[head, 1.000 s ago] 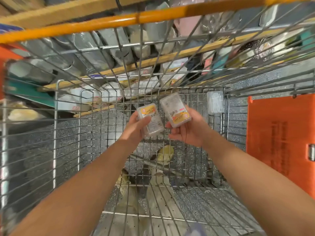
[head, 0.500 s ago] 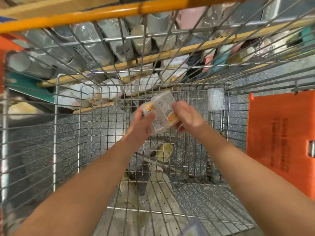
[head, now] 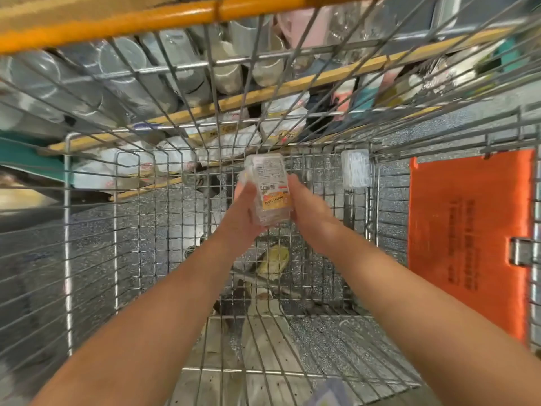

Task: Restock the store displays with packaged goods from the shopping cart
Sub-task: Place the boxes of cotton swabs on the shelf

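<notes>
Overhead in the head view, an orange cart handle bar point(head: 175, 17) crosses the top, and the silver wire shopping cart point(head: 140, 230) surrounds both forearms. An orange plastic flap panel point(head: 468, 235) hangs on the cart's right side. A small clear plastic box point(head: 355, 168) is hooked on the far wire wall, right of the hands. Beyond the mesh, wooden store shelves point(head: 292, 89) carry metal cups and white packets, blurred. On the cart floor lies a yellowish item point(head: 273, 259), too unclear to name.

Stacked clear plastic packs with orange labels point(head: 270, 191) are held above the cart's interior, near the far wall, long axis running away from the person, the orange label end nearest. The left hand point(head: 247, 212) grips their left side with curled fingers; the right hand point(head: 307, 209) presses and holds their right side.
</notes>
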{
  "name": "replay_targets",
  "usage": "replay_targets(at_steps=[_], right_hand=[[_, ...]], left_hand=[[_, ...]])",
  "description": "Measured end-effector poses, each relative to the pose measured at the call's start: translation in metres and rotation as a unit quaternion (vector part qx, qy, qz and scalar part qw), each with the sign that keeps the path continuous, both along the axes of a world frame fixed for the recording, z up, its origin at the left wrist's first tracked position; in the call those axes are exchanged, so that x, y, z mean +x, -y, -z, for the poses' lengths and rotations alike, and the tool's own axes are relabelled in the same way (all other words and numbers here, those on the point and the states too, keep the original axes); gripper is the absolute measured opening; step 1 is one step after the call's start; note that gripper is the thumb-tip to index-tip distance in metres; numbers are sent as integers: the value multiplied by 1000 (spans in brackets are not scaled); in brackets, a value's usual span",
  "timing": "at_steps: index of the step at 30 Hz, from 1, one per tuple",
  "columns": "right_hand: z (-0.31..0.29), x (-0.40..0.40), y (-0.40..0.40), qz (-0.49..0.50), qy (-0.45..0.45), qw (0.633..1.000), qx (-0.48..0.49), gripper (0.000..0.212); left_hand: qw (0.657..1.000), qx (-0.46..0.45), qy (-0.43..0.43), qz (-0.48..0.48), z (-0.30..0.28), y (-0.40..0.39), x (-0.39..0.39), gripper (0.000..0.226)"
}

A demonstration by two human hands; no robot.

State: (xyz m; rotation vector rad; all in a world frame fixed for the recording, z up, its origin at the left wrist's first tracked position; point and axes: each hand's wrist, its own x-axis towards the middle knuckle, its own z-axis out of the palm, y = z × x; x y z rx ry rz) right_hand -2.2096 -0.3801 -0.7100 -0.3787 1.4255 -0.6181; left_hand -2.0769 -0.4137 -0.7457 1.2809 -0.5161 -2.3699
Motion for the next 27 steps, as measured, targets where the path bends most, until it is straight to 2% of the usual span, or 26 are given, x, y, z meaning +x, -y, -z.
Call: replay_targets(at_steps=[1,3,6,8,11,15,18,21,23,27], right_hand=[[2,-4,-1,-10,-5,1000,-2,48],[-1,-12,-5,-21,0,999,-24,56],[-3,-19,-13,-13,0,997,-71,43],[4,-21,-16,-9,-33,997,-75,38],[14,-22,-20,30,-59,996,-67,40],[28,-28,-30,96,-15,994,-45,47],[35,-33,-33,132,44,990,-24,63],[37,-46,-34,156,74,985,-10,69],[40,-60,-32,184,32,982,-4,66],[64,-98,-23,176,-208,961,48,62]], left_hand=[[1000,15,-10,5,1,0,-1,135],[999,20,-28,17,4,-1,-5,126],[1000,22,-13,13,1,-2,-17,99],[999,31,13,0,1,-1,-27,84],[999,30,23,12,0,2,-36,78],[993,23,57,102,-3,3,-45,69],[993,71,62,65,-1,3,-51,62],[990,99,93,42,1,4,-56,53],[987,109,114,37,7,5,-58,52],[981,128,142,33,13,7,-63,53]])
